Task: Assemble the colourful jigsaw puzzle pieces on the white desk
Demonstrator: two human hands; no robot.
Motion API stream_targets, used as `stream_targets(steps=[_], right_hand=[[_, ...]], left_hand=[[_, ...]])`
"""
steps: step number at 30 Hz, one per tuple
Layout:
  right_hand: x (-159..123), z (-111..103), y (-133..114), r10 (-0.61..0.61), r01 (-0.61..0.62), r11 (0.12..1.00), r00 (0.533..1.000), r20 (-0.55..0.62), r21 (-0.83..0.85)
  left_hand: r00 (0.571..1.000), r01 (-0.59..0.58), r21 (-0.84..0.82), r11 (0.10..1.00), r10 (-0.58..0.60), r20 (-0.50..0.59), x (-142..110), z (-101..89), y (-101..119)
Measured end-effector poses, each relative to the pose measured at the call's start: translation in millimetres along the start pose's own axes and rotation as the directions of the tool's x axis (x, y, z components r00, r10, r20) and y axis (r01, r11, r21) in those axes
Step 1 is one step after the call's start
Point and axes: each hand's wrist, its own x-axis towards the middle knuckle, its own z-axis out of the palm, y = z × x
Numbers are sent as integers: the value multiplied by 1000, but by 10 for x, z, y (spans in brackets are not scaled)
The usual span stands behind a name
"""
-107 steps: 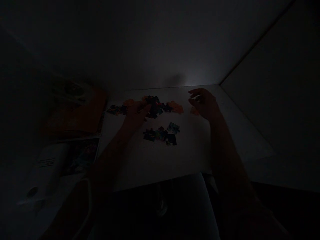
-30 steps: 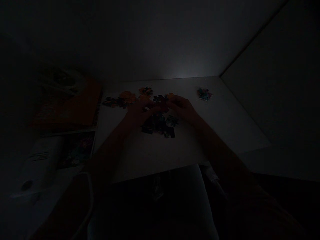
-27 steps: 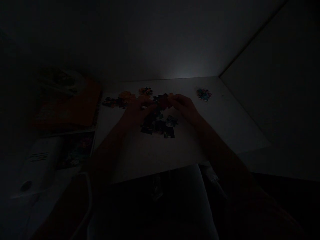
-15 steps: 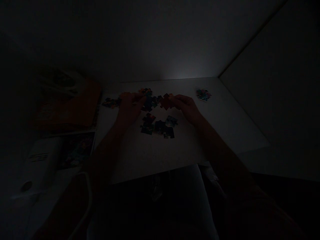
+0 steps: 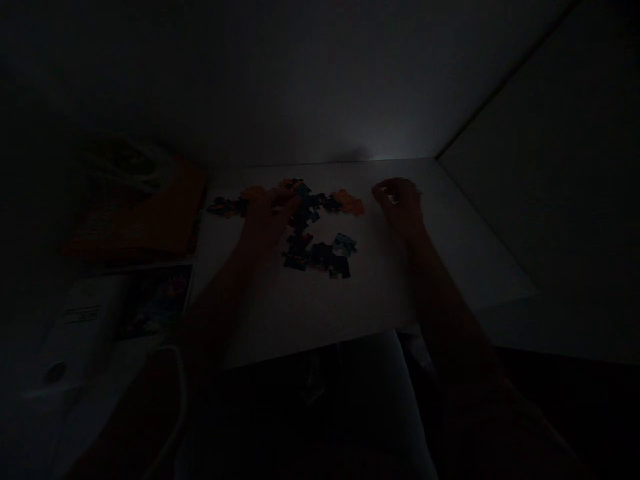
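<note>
The scene is very dark. My left hand rests over joined jigsaw pieces at the back of the white table, its thumb and fingers apart and touching them. To its right, an orange puzzle section joins on to dark pieces. Farther right is my right hand, raised off that section, fingers curled and thumb tip close to the forefinger. Whatever lies between those fingertips is too dark to make out. Nearer me, dark puzzle pieces and a pale blue-grey piece lie in a curved row.
On the left lies an orange bag or packet, with a dark picture sheet below it. A white box-like object is at far left. The table meets a wall at the back and a panel on the right.
My right hand has let go of the orange and dark red piece and moved right, over the small pile, which is now hidden. My left hand has shifted slightly right.
</note>
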Motion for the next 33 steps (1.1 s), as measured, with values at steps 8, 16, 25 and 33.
stream_targets(steps=[8,16,25,33], right_hand=[[-253,415,-521,-412,212,843,846,338,495],[-162,395,-434,-131,-53,812,954,270,582],[-222,298,-433,-270,56,875,882,387,482],[-273,364,-566,-376,131,841,839,392,525]], left_hand=[[980,-83,-9,997,83,180,-60,77,-41],[999,-34,49,998,32,41,-24,-10,-14],[995,96,-59,994,-97,-17,-8,-25,53],[981,66,-168,984,-33,192,-48,65,84]])
